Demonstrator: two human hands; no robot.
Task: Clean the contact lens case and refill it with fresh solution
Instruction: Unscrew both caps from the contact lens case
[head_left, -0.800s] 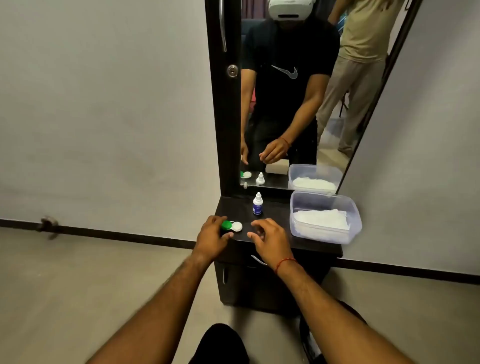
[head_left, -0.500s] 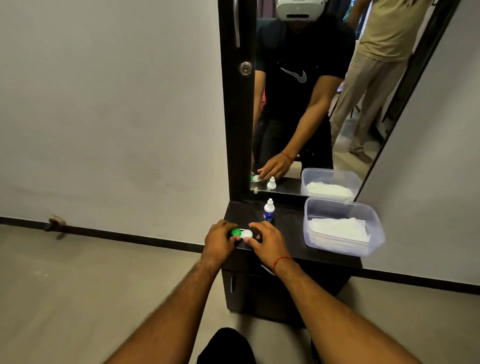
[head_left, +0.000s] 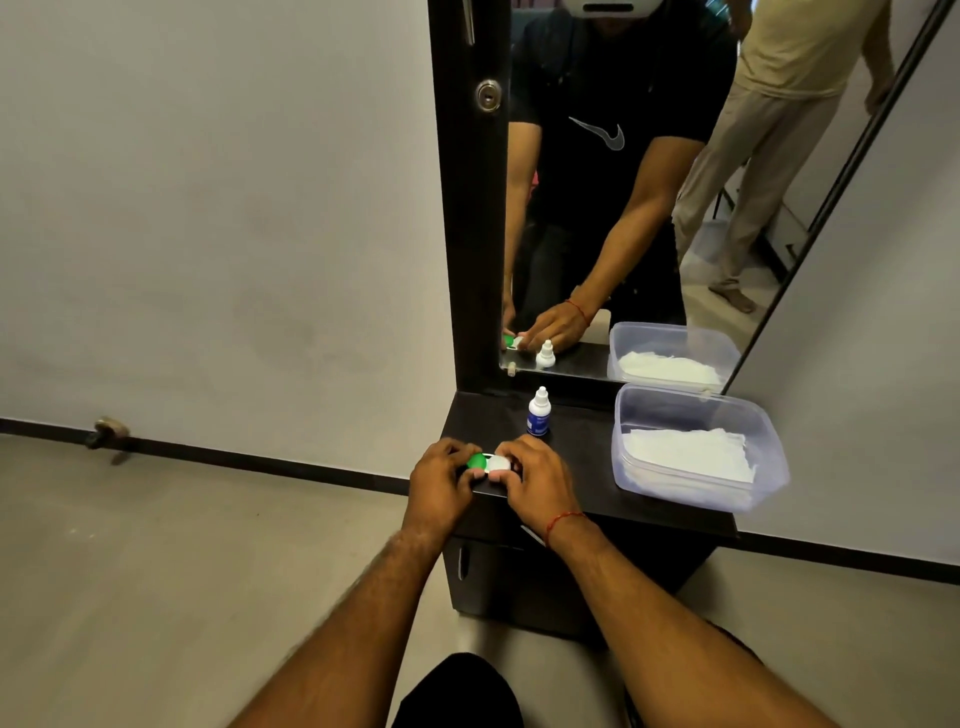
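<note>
- Green and white screw caps top the contact lens case (head_left: 488, 464), which sits at the front edge of the dark dresser top (head_left: 582, 457), in front of the solution bottle (head_left: 539, 413).
- Left hand (head_left: 440, 480) pinches the green-capped side; right hand (head_left: 535, 478) closes round the white cap.
- Small, light, hard plastic, I judge: likely to skid on the smooth top, so one hand should pin the body while the other twists a cap by its rim.
- Tissues lie in the clear tub (head_left: 691, 457), near on the right.
</note>
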